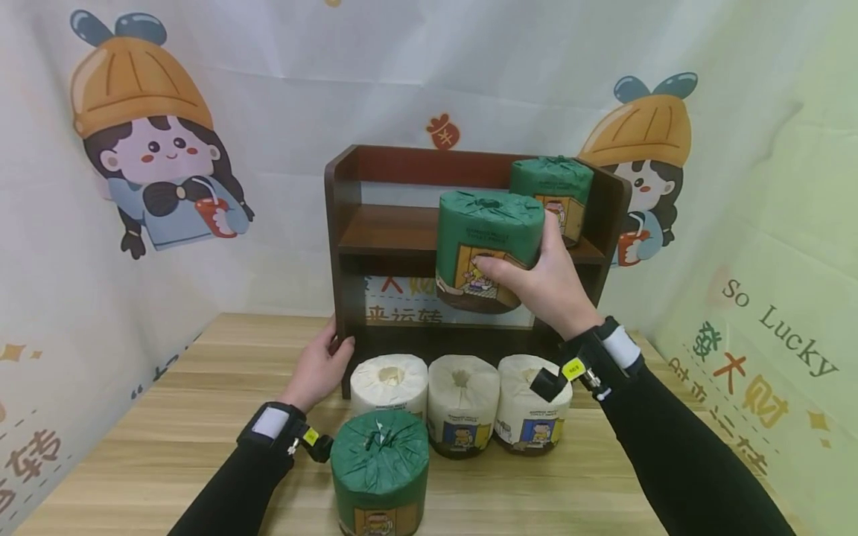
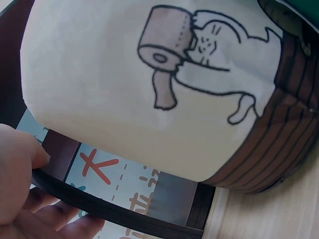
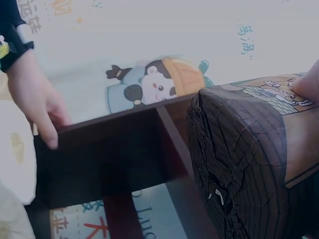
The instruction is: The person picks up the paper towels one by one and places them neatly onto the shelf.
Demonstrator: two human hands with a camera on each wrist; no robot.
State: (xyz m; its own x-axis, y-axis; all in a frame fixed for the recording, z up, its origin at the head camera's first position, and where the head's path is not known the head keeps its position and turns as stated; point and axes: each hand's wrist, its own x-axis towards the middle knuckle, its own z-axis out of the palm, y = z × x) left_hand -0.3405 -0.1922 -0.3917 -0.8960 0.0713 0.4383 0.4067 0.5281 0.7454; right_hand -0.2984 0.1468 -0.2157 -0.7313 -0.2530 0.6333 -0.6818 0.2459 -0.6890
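Note:
My right hand (image 1: pixel 553 283) grips a green-wrapped toilet paper roll (image 1: pixel 489 242), raised in front of the upper level of a dark brown wooden shelf (image 1: pixel 395 227). In the right wrist view the brown base of that roll (image 3: pixel 239 159) faces the camera. My left hand (image 1: pixel 323 370) holds the shelf's left side panel near its lower part; the left wrist view has the thumb and fingers on either side of the panel edge (image 2: pixel 114 211). Another green roll (image 1: pixel 576 193) stands on the upper shelf at the right end.
Three cream-wrapped rolls (image 1: pixel 462 402) stand in a row on the wooden table (image 1: pixel 201 417) before the shelf. A further green roll (image 1: pixel 379 469) stands nearer me, in front of the left cream one. A printed cloth (image 1: pixel 295 97) hangs behind and at the sides.

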